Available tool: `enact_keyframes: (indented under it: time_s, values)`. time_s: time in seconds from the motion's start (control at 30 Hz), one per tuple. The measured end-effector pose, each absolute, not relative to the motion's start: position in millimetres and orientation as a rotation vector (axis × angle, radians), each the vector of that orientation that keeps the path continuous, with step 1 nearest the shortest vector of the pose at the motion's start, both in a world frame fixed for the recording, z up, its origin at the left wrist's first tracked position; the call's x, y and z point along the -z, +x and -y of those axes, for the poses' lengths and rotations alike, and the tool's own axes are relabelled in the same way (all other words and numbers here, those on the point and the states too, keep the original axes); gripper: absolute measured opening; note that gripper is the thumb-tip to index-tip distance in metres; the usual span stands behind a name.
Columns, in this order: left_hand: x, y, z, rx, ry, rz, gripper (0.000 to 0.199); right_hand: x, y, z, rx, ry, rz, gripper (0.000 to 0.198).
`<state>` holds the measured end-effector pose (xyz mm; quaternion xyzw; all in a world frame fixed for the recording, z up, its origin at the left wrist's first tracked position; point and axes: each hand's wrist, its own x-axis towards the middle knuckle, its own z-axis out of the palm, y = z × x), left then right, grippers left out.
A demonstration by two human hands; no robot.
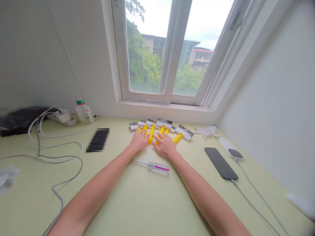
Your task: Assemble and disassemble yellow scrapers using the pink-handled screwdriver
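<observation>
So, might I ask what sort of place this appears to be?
Probably a room at home or a small office, serving as a makeshift workspace: a pale green tabletop sits below a window, and a screwdriver lies on it.

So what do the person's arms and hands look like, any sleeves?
The left hand and right hand wear no gloves. The left forearm and right forearm are bare as far as the picture shows, with no sleeve, watch or bracelet. Rings are too small to rule out.
</observation>
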<state>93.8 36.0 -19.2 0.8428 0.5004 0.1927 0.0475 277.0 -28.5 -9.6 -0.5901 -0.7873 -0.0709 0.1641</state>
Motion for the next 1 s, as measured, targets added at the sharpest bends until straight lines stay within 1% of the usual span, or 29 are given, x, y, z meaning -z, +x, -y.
enact_keyframes:
  time_s: [0.23,0.3,0.43,0.57,0.77,0.9,1.0]
  values:
    - [9.1,94.1,-40.0,-0.540,2.536,-1.508,0.048,9.6,292.9,12.2,0.219,-1.596,2.311,0.043]
    - [6.5,88.1,-35.6,-0.545,2.490,-1.591,0.049,9.1,298.2,9.9,0.224,-1.566,2.309,0.042]
    - [1.3,78.1,-28.0,-0.509,2.339,-1.839,0.051,9.0,302.2,13.1,0.266,-1.523,2.233,0.046]
    - [-7.2,75.2,-31.5,-0.417,2.270,-1.879,0.046,8.2,291.4,28.0,0.275,-1.433,2.226,0.043]
    - [-31.2,55.0,-37.0,-0.390,2.258,-1.863,0.042,6.7,267.4,51.7,0.140,-1.228,2.293,0.037]
    - [-45.2,29.6,-13.1,-0.432,2.238,-1.973,0.045,6.6,269.7,50.0,0.013,-1.227,2.114,0.034]
    - [-43.0,19.7,19.8,-0.595,2.262,-2.029,0.048,3.7,272.4,46.6,-0.097,-1.238,1.901,0.031]
